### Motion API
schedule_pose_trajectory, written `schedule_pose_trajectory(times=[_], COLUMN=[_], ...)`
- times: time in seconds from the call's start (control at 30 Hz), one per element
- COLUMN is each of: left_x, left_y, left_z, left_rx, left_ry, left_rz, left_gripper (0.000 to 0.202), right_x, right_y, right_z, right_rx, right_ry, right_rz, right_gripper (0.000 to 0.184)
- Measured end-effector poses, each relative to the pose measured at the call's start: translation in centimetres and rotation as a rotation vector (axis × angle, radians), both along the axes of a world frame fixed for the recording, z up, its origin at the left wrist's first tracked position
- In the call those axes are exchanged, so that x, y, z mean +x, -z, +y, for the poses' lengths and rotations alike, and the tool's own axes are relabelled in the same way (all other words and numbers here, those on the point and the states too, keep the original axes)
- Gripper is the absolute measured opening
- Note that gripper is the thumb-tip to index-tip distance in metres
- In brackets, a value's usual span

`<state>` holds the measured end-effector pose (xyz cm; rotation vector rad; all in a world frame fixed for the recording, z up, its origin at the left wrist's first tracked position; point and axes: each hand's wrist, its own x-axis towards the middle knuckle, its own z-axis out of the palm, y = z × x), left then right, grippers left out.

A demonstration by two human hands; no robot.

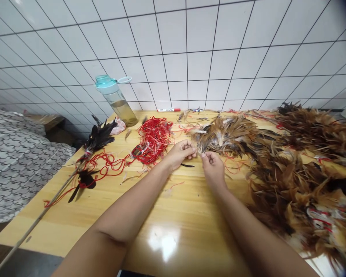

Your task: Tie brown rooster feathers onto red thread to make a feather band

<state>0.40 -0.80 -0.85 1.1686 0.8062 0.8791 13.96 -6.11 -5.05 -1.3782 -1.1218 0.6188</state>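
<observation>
Both hands meet over the table, in front of a pile of brown feathers [225, 132]. My left hand [181, 154] is closed in a pinch; whatever lies between its fingertips is too small to make out. Just to its right, my right hand [213, 168] pinches a small greyish feather [202, 146] between thumb and forefinger. The fingertips of the two hands are a little apart. A narrow black feather [188, 166] lies on the wood below my left hand. Beyond that hand, to the left, sits a tangled heap of red cord [154, 138].
A long stick [36, 223] with black feathers [99, 136] bound at its end crosses the table's left side. A bottle [118, 102] and a red marker [168, 110] stand and lie near the tiled wall. Large brown feather bundles [294, 192] cover the right side.
</observation>
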Motion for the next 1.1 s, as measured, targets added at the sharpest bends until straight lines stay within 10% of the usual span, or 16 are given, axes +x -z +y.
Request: schedule_pose_trajectory(times=[0.37,1.1], left_x=[0.7,0.6], left_y=[-0.4,-0.1], left_z=[-0.5,-0.3], left_rx=[-0.158,0.011], left_ry=[0.054,-0.005], left_rz=[-0.133,-0.031], left_gripper=[0.034,0.034], right_x=[0.1,0.1], right_y=[-0.1,-1.7], right_z=[-0.3,-0.6], right_rx=[0.001,-0.128], right_ry=[0.007,-0.102], right_rz=[-0.05,0.17], right_gripper=[0.022,0.029])
